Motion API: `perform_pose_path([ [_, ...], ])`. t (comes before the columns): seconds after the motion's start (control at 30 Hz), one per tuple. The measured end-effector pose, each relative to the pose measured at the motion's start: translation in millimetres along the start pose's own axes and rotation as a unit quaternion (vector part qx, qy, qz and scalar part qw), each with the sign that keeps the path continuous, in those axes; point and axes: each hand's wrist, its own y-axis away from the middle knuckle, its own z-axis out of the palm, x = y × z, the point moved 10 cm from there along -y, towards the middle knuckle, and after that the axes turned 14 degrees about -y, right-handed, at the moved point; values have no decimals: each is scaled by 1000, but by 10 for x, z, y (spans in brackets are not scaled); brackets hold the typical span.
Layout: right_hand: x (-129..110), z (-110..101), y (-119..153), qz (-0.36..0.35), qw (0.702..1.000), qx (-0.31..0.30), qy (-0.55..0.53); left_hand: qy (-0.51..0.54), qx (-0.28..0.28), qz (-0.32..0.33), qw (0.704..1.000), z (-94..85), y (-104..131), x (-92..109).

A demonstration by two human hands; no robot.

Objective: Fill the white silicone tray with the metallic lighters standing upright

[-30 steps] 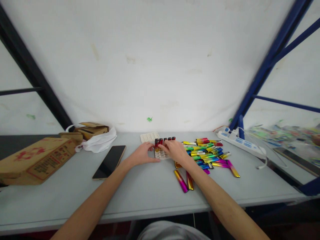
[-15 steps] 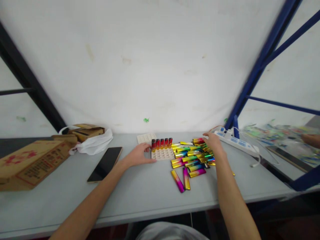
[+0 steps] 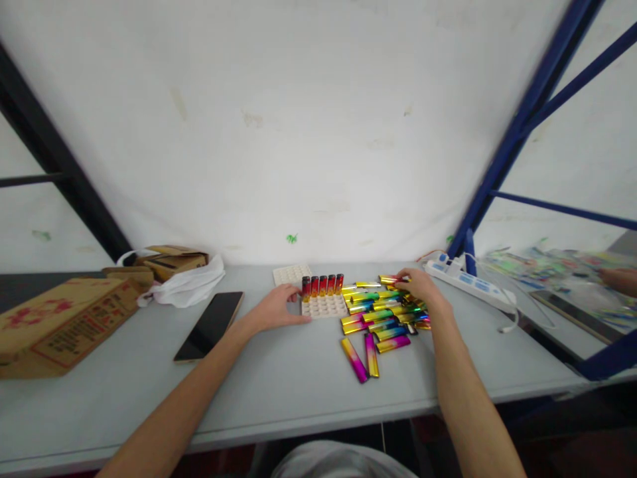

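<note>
A pale tray [image 3: 326, 307] with rows of holes lies mid-table, and several red-and-black lighters [image 3: 322, 285] stand upright along its back row. My left hand [image 3: 275, 307] curves around the tray's left side, thumb at the front corner and fingers by the leftmost standing lighter. To the right spreads a heap of shiny lighters [image 3: 381, 312] in gold, green, blue and pink. My right hand [image 3: 419, 287] is over the heap's back right, its fingers closed at the end of a red-and-gold lighter [image 3: 388, 279]; the fingertips are partly hidden.
A second pale tray [image 3: 291, 274] lies behind the first. On the left are a phone [image 3: 210, 326], a white plastic bag [image 3: 192, 285] and cardboard boxes [image 3: 74, 318]. A power strip [image 3: 470, 284] runs along the right, beside a blue metal frame [image 3: 502, 156]. Another person's hand [image 3: 620, 280] shows far right.
My right hand has shifted slightly left at the heap, and the red-and-gold lighter at its fingertips has moved left with it. My left hand stays at the tray.
</note>
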Motion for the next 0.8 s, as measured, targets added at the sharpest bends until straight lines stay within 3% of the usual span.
perform_pose_path([
  [0.13, -194, -165, 22, -41, 992, 72, -91, -3, 2, 0, 1000, -2, 0, -1],
  [0.23, -370, -207, 53, -44, 962, 112, -247, -9, 0, -3, 1000, 5, -1, -10],
  [0.4, -781, 34, 72, -46, 843, 93, -527, -1, 2, -6, 1000, 9, 0, -23],
  [0.57, -1289, 359, 165, -49, 737, 5, -674, 0, -6, -6, 1000, 25, 5, -26],
  [0.67, -1620, 588, 297, -45, 724, -83, -684, 0, 2, -7, 1000, 11, 6, -27],
  [0.8, -1874, 767, 431, -51, 752, -113, -648, 6, 9, -2, 1000, 2, 5, -20],
])
